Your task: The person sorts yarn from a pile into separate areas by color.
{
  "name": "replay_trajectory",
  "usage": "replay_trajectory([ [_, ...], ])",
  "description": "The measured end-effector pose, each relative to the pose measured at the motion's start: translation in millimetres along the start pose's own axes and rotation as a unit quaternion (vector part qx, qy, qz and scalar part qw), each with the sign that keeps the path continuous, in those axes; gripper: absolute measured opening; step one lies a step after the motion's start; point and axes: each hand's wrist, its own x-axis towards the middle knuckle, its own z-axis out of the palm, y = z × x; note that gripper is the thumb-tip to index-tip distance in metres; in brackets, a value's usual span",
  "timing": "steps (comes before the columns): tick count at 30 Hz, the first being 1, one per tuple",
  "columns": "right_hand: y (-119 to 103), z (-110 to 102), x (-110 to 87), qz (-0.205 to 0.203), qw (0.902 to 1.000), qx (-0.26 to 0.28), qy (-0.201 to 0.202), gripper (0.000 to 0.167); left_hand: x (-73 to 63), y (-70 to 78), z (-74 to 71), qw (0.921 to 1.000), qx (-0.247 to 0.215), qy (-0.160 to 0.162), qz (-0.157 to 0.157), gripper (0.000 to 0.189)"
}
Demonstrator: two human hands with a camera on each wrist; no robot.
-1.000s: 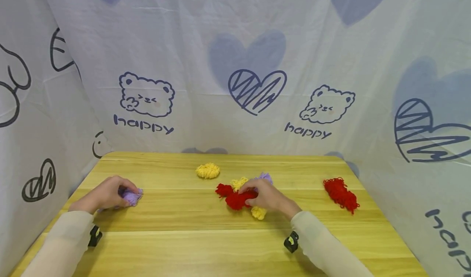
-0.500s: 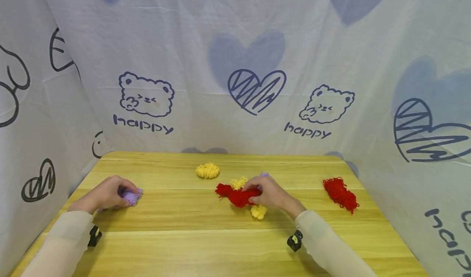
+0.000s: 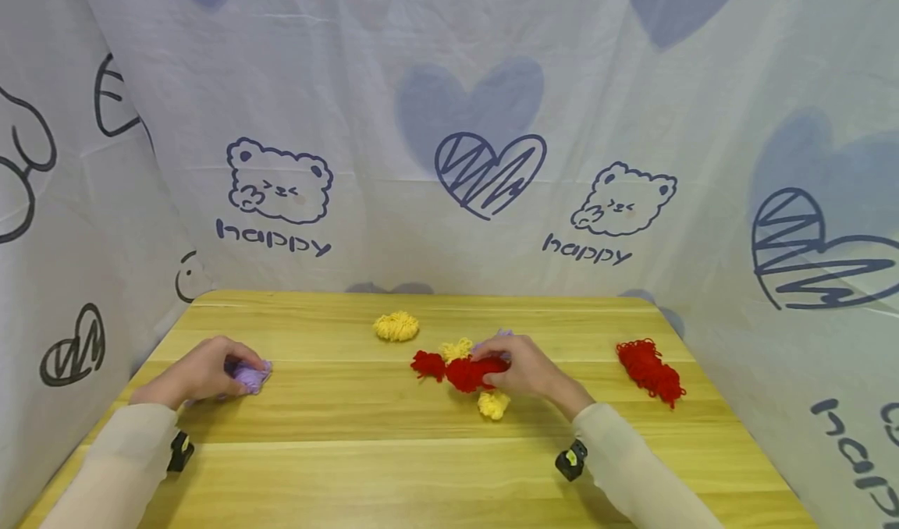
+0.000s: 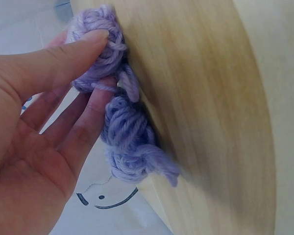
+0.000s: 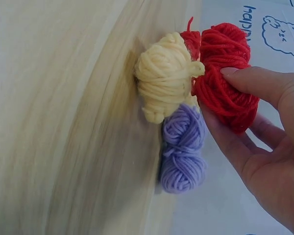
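At the table's left side my left hand (image 3: 205,369) pinches a bundle of purple yarn (image 4: 94,20) between thumb and fingers. More purple yarn (image 4: 125,122) lies below it along the tabletop in the left wrist view. Right of centre, my right hand (image 3: 525,367) grips a red yarn bundle (image 5: 224,93), thumb on one face and fingers behind. Around that hand lie a yellow yarn bundle (image 5: 161,76) on the near side, a purple yarn bundle (image 5: 183,171) partly hidden behind the hand in the head view, a smaller red bundle (image 3: 428,365) and another yellow one (image 3: 456,349).
Farther back on the wooden table (image 3: 316,466) sits a yellow yarn bundle (image 3: 396,327). A long red yarn bundle (image 3: 651,371) lies near the right edge. White printed cloth (image 3: 379,225) hangs behind the table and along both sides.
My right hand has shifted a little to the right with the red yarn bundle, opening a small gap from the smaller red one. The left hand stays put on its purple yarn.
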Motion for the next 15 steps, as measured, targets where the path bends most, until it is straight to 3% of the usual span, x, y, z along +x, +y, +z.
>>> replay_trajectory([
  [7,0.8,-8.4,-3.5,0.018,0.9997,0.014,-0.001,0.03,-0.7,0.4,0.3,1.0,0.0,0.001,0.0,0.033],
  [15,2.5,-18.0,-12.3,0.031,0.9994,-0.006,0.016,0.028,0.4,-1.0,-0.1,1.0,-0.002,0.0,-0.001,0.033],
])
